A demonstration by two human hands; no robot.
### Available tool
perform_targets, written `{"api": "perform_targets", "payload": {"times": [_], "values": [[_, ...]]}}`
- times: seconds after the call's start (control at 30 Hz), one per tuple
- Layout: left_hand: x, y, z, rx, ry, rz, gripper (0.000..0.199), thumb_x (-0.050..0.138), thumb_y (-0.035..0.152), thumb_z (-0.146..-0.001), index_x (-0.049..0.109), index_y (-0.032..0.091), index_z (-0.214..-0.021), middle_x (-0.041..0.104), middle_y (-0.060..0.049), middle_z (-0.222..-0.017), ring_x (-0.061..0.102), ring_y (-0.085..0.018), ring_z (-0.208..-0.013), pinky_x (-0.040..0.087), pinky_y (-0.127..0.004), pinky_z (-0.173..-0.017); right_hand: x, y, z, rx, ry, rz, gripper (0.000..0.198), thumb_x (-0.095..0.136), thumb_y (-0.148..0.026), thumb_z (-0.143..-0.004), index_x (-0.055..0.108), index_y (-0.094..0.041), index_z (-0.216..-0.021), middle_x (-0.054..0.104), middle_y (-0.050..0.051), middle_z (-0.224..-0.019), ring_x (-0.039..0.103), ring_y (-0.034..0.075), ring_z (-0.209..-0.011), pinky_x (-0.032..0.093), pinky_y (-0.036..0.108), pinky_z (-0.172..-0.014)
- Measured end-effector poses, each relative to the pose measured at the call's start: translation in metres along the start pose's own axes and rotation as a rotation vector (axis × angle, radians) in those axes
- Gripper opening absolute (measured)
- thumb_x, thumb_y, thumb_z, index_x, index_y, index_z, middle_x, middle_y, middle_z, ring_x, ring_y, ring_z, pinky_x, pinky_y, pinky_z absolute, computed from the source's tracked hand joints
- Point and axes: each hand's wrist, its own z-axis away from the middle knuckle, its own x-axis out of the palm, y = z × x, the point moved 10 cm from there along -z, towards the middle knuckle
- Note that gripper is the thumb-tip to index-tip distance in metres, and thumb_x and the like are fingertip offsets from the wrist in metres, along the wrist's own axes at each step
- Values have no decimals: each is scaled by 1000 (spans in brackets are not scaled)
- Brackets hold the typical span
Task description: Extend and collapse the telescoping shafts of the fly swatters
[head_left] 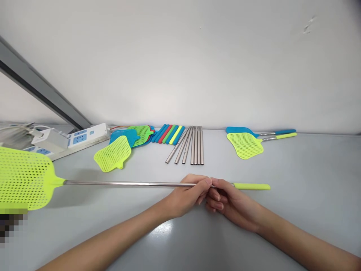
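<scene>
Left hand (188,194) and right hand (225,199) both pinch the extended metal rod of a yellow-green mesh fly swatter (25,180), held horizontal just above the grey table (296,226). Loose metal rods (191,145) and coloured handles (169,133) lie behind, near the wall.

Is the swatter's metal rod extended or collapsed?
Extended: the rod spans from the mesh head to the handle, with both hands gripping it.

wall: plain white (180,64), scuffed upper right
surface: pale grey (310,180), glossy, meets the wall
frame: grey bar (42,94), slanting at left
</scene>
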Motion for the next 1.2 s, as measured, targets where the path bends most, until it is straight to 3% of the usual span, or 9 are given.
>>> {"api": "perform_targets", "payload": {"times": [0.33, 0.57, 1.2], "values": [[4, -18, 1, -68, -9, 151, 37, 33, 29, -80, 38, 16, -46, 35, 4, -41, 48, -11, -47, 41, -25, -56, -5, 3, 1, -16, 39, 54, 40, 37, -45, -80, 32, -18, -50, 25, -4, -46, 33, 12, -53, 29, 27, -60], [-3, -11, 2, -71, 29, 28, 36, 33, 29, -80, 36, 16, -47, 34, 4, -42, 34, -8, -44, 31, -22, -47, -9, -2, -1, -32, 69, 99, 41, 38, -44, -80, 29, -17, -50, 23, -5, -46, 25, 9, -48, 26, 25, -55], [1, -8, 2, -101, -32, 209, 33, 37, 27, -78, 27, 18, -48, 22, 6, -44, 23, -6, -41, 20, -23, -41, -13, -16, 3, -62, 95, 201, 39, 41, -34, -80, 30, -18, -47, 24, -4, -47, 23, 10, -50, 23, 27, -54]]}}
